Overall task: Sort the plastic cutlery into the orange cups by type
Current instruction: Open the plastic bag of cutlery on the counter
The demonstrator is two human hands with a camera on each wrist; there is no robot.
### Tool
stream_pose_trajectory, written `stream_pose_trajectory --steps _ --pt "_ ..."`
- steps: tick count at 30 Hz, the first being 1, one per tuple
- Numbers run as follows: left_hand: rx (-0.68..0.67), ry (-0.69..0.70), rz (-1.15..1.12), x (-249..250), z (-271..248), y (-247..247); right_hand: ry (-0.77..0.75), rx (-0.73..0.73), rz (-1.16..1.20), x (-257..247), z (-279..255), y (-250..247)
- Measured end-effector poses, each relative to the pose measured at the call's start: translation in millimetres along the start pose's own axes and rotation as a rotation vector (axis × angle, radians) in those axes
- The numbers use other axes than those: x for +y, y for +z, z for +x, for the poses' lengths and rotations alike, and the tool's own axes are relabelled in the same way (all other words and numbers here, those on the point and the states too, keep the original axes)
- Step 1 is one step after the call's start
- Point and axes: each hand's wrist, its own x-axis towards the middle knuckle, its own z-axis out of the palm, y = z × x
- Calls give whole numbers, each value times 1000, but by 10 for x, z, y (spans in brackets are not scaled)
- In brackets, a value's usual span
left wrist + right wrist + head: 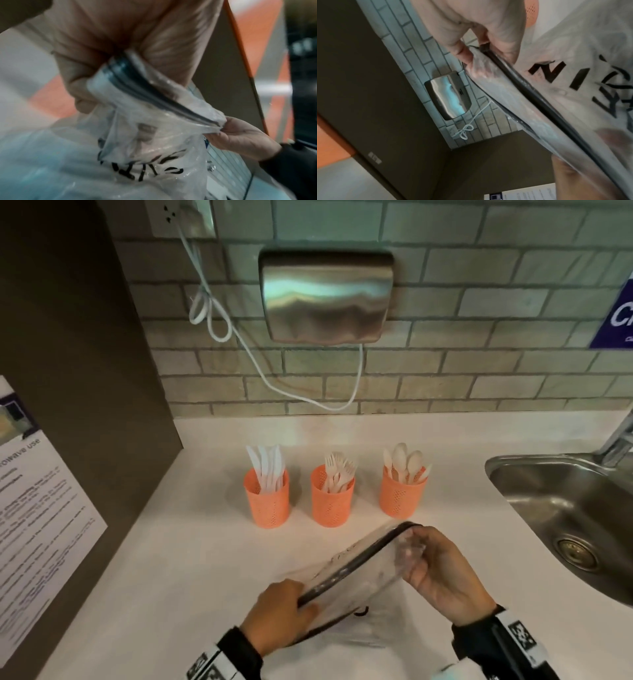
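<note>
Three orange mesh cups stand in a row on the white counter. The left cup (266, 499) holds white knives (267, 465), the middle cup (331, 498) holds forks (339, 470), and the right cup (400, 494) holds spoons (406, 460). In front of them both hands hold a clear zip bag (363, 570) by its dark zipper strip. My left hand (284, 611) pinches the strip's near-left end, also seen as the left hand (106, 56) on the bag (154, 135). My right hand (442, 570) pinches the far-right end; the right wrist view shows the right hand (479, 40) on the lettered bag (556, 94).
A steel sink (561, 508) with a faucet (616, 440) lies at the right. A steel wall unit (325, 296) with a white cord (212, 313) hangs on the tiled wall. A dark panel with a printed notice (37, 508) bounds the counter at the left.
</note>
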Motion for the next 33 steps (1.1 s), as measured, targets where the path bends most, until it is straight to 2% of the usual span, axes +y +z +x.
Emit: stream_pose_trajectory --steps 2,3,5,7,9,11,13,15,16,18,20,22,24,26,27,30,33 --pt "-58 -47 -319 -71 49 35 5 14 -97 23 -53 52" --pt "-35 -100 -543 -112 60 8 -20 46 -216 31 -84 50" --pt "19 -274 -1073 -183 54 -85 -125 90 -616 73 -183 -12" --pt "-11 -349 -1592 -208 41 -209 -137 7 -967 199 -294 -74" --pt "-92 -360 -1835 -221 65 -251 -18 -172 -1174 395 -408 -134" --pt "-127 -343 -1898 -183 117 -200 25 -250 -1280 548 -504 -100" --pt "-132 -312 -1938 -121 150 -140 45 -289 -1275 547 -524 -52" --pt "-135 -308 -1943 -127 157 -127 100 -286 -1170 425 -486 -53" --pt "-141 -310 -1918 -138 146 -138 125 -237 -1062 330 -459 -73" --pt "-184 -274 -1640 -228 134 -128 205 -97 -643 172 -370 -153" --pt "-284 -84 -1168 -229 46 -125 206 -37 -259 84 -241 -243" --pt "-412 105 -874 -225 -25 -107 197 11 -78 62 -148 -267" --pt "-512 187 -841 -230 -50 -140 186 20 -5 89 -88 -232" --pt "-564 187 -926 -241 -36 -132 179 55 58 117 -19 -278" --pt "-552 134 -1051 -260 -11 -112 192 63 79 119 6 -297" --pt "-413 -126 -1619 -364 65 -59 320 68 80 106 50 -358" --pt "-334 -180 -1837 -479 178 -2 427 46 45 80 67 -418"
